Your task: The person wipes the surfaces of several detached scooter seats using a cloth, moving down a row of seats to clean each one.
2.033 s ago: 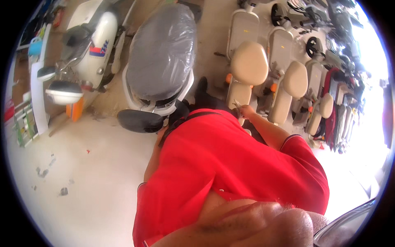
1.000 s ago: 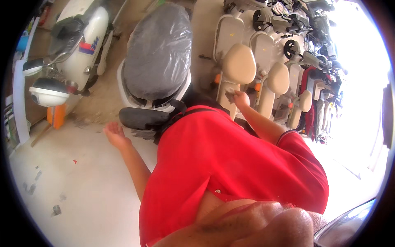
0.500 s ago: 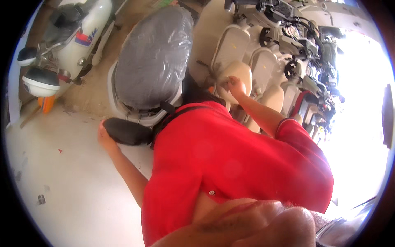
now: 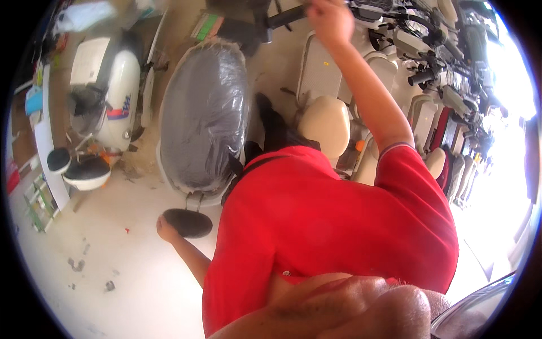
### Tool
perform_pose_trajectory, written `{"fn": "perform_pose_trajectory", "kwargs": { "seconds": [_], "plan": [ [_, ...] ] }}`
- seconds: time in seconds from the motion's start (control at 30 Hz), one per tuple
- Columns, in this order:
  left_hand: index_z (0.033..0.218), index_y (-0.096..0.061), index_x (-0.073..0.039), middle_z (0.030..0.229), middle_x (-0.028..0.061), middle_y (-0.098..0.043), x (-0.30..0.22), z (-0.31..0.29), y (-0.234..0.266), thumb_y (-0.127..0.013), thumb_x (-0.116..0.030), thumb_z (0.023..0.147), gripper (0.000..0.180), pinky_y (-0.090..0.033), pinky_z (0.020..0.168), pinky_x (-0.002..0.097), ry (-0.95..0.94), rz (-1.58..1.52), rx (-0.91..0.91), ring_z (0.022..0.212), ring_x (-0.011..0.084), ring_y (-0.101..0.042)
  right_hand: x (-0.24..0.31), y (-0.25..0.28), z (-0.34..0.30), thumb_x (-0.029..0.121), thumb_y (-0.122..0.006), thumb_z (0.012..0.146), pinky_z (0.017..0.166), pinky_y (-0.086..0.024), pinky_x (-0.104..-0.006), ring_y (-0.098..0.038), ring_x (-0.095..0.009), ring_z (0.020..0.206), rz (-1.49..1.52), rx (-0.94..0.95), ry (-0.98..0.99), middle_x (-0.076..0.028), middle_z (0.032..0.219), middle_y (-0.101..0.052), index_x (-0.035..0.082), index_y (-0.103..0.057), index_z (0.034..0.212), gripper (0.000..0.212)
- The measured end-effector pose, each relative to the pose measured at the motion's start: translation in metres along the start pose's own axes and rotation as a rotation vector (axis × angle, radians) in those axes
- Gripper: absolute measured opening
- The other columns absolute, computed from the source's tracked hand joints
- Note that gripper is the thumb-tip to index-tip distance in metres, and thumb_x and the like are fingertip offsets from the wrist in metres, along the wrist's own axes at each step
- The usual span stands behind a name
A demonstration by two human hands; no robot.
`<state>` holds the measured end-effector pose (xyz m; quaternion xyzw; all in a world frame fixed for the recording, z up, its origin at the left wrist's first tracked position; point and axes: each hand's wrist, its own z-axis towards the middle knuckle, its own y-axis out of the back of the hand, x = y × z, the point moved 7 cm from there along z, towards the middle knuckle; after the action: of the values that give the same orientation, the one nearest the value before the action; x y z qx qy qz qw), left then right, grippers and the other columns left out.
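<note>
My left hand [image 4: 165,227] is closed round the outer end of a black padded backrest [image 4: 192,224] at the rear of a scooter. The scooter's long grey seat [image 4: 203,118] is wrapped in shiny clear plastic. At the top edge my right hand [image 4: 333,24] meets a black handlebar [image 4: 288,17], its fingers curled there and partly cut off by the picture's edge. Below my right forearm a beige seat [image 4: 324,125] belongs to a neighbouring scooter.
A white scooter [image 4: 121,96] with a black-topped rear pad stands to the left. Several scooters [image 4: 435,73] are packed in a row on the right. A green rack [image 4: 39,206] stands at the far left. Dark scraps [image 4: 109,286] lie on the pale floor.
My right hand has left the beige seat and moved forward to the handlebar. My left hand stays on the backrest. The view has shifted, showing more of the left side.
</note>
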<state>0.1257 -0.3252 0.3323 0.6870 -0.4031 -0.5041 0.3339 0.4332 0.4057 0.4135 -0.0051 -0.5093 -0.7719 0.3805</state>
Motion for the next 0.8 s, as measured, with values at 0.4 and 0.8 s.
{"fn": "perform_pose_trajectory", "kwargs": {
  "seconds": [0.4, 0.8],
  "plan": [
    [0.109, -0.059, 0.010, 0.105, 0.0198, -0.063, -0.041, -0.014, 0.007, -0.051, -0.022, 0.086, 0.040, -0.050, 0.080, 0.0374, 0.079, -0.071, 0.013, 0.089, 0.0286, -0.062, 0.033, -0.052, -0.036, 0.014, -0.058, 0.076, 0.072, -0.050, -0.0369, -0.060, -0.027, 0.081, 0.355, 0.335, 0.067, -0.007, 0.088, -0.061, 0.015, -0.069, 0.094, 0.020],
    [0.110, -0.058, 0.010, 0.108, 0.0198, -0.062, -0.024, -0.004, 0.002, -0.053, -0.020, 0.085, 0.039, -0.050, 0.079, 0.0381, 0.104, -0.148, 0.036, 0.093, 0.0295, -0.060, -0.088, -0.062, -0.302, 0.024, -0.067, 0.072, 0.076, -0.050, -0.0363, -0.064, -0.031, 0.085, 0.394, 0.626, -0.935, -0.015, 0.090, -0.067, 0.009, -0.069, 0.094, 0.027]
  ]
}}
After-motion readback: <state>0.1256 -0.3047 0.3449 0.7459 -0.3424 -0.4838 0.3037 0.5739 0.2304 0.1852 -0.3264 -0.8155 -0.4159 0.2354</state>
